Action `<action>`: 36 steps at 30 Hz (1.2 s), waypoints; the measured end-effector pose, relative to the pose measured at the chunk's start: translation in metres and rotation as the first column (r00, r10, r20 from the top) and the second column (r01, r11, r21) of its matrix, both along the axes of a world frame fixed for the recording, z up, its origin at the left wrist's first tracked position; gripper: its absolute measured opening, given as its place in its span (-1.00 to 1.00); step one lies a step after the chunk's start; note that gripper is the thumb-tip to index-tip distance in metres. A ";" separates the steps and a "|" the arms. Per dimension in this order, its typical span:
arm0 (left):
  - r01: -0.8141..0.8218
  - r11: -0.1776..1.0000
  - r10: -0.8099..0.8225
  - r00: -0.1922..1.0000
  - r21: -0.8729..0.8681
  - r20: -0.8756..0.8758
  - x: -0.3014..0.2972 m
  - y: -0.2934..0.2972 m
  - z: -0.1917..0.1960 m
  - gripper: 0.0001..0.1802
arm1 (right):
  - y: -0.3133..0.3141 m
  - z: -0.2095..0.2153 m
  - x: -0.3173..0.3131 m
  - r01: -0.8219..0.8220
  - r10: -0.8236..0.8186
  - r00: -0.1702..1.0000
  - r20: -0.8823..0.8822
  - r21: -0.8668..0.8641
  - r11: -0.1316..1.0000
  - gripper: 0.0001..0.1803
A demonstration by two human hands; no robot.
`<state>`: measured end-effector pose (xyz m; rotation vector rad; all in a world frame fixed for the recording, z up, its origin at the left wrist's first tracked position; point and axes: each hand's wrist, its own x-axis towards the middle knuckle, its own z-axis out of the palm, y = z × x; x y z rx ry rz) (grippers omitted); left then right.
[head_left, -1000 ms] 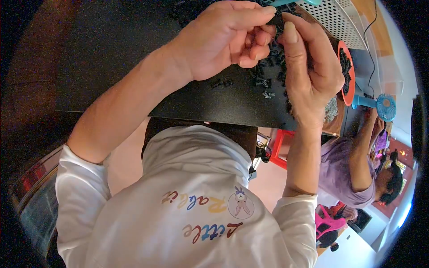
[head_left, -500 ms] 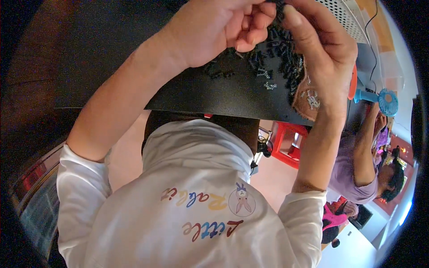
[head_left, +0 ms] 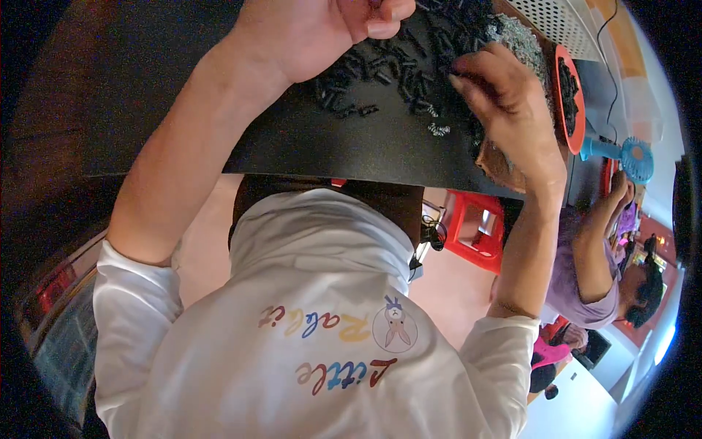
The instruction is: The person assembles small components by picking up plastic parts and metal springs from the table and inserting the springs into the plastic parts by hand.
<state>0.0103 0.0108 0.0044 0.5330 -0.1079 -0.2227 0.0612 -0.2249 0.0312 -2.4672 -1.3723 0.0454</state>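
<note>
My left hand (head_left: 311, 33) is at the top edge of the head view, its fingers curled in and partly cut off. Whatever it holds is out of sight. Over a spread of small black cylindrical pieces (head_left: 395, 73) hovers my right hand (head_left: 512, 110), thumb and fingers bent close together. A dark spot shows at its fingertips, too blurred to name. Small metal coil springs (head_left: 439, 129) lie loose at the near side of the black pieces. Beyond my right hand is a heap of silvery springs (head_left: 519, 40), beside a brown tray or mat (head_left: 497, 164) partly hidden under my wrist.
A dark table (head_left: 307, 146) carries the pieces. On the right stand an orange-red dish (head_left: 580, 110) with black pieces, a white perforated basket (head_left: 559, 25) and a blue handheld fan (head_left: 635, 161). A red stool (head_left: 475, 234) is below. Another person in purple (head_left: 589, 293) sits at the right.
My hands were together at the top and have come apart. The right moved down and towards me over the black pieces, uncovering the silvery heap and dish; the left shifted slightly left and up.
</note>
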 end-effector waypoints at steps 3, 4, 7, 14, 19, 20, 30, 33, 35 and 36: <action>0.008 1.000 -0.008 1.000 0.003 -0.008 -0.001 0.000 0.000 -0.68 | 0.006 -0.003 -0.008 0.003 0.004 0.995 0.097 -0.067 0.998 -0.86; 0.015 1.000 -0.015 1.000 -0.003 -0.010 -0.001 0.000 0.000 -0.68 | 0.007 -0.003 -0.010 0.036 -0.021 0.991 0.131 -0.110 0.993 -0.85; 0.032 0.999 -0.032 1.000 -0.013 -0.001 -0.002 -0.003 0.001 -0.69 | 0.005 -0.004 -0.010 0.021 -0.006 0.989 0.147 -0.103 0.994 -0.86; 0.033 0.999 -0.034 0.999 0.024 0.030 -0.005 -0.006 0.005 -0.69 | 0.012 -0.002 -0.007 -0.043 0.064 0.982 0.177 -0.123 0.991 -0.86; 0.049 0.996 -0.048 0.999 0.069 -0.008 -0.008 -0.009 0.000 -0.69 | 0.017 -0.003 -0.006 -0.072 0.105 0.978 0.178 -0.184 0.980 -0.81; 0.046 0.996 -0.046 0.999 0.071 -0.003 -0.009 -0.010 -0.002 -0.69 | 0.018 -0.004 -0.006 -0.074 0.107 0.977 0.183 -0.182 0.981 -0.81; 0.084 0.966 -0.116 0.986 0.244 0.119 -0.016 -0.026 -0.026 -0.71 | 0.003 -0.008 -0.010 -0.010 0.048 0.983 -0.175 0.215 0.977 -0.88; 0.094 0.957 -0.118 0.991 0.273 0.071 -0.021 -0.029 -0.024 -0.74 | -0.001 -0.002 -0.019 0.272 -0.035 0.871 -0.490 0.422 0.865 -0.89; 0.095 0.953 -0.119 0.991 0.289 0.067 -0.022 -0.029 -0.023 -0.73 | 0.002 0.007 -0.027 0.340 -0.020 0.829 -0.560 0.474 0.812 -0.88; 0.098 0.948 -0.121 0.991 0.304 0.059 -0.023 -0.030 -0.023 -0.73 | 0.004 0.009 -0.031 0.411 0.003 0.779 -0.628 0.513 0.753 -0.86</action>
